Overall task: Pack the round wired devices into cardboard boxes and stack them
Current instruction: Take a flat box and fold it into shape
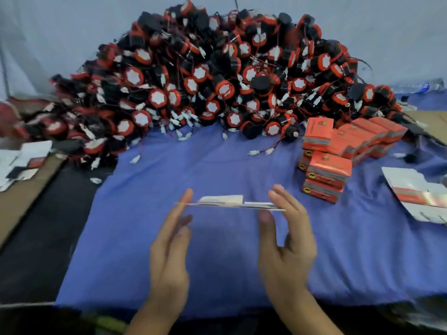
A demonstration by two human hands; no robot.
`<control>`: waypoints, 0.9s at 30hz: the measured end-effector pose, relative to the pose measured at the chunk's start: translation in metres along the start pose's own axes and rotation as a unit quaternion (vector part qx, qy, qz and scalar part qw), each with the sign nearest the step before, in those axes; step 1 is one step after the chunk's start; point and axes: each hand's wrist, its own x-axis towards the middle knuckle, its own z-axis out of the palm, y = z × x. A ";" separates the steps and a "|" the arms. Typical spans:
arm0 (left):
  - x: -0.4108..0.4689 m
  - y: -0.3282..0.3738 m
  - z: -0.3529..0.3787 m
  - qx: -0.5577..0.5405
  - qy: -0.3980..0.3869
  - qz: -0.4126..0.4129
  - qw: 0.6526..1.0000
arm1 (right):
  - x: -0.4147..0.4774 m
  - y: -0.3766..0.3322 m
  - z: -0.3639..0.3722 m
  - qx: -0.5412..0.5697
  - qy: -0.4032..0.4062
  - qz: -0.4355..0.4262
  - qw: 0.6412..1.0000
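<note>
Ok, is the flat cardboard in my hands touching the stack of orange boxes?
Apart. The head view shows bare blue cloth between the right end of the flat cardboard and the stack of orange boxes.
</note>
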 end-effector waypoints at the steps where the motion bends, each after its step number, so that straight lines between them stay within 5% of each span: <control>1: 0.001 -0.005 -0.008 0.015 0.001 0.010 1.000 | -0.002 -0.004 0.015 0.026 -0.012 0.046 0.999; 8: 0.011 -0.025 -0.034 0.109 -0.012 0.036 0.993 | -0.024 0.006 0.058 0.063 -0.177 0.181 0.965; 27: 0.016 -0.022 -0.029 0.125 -0.014 0.039 0.991 | -0.026 0.002 0.056 0.015 -0.176 0.149 0.973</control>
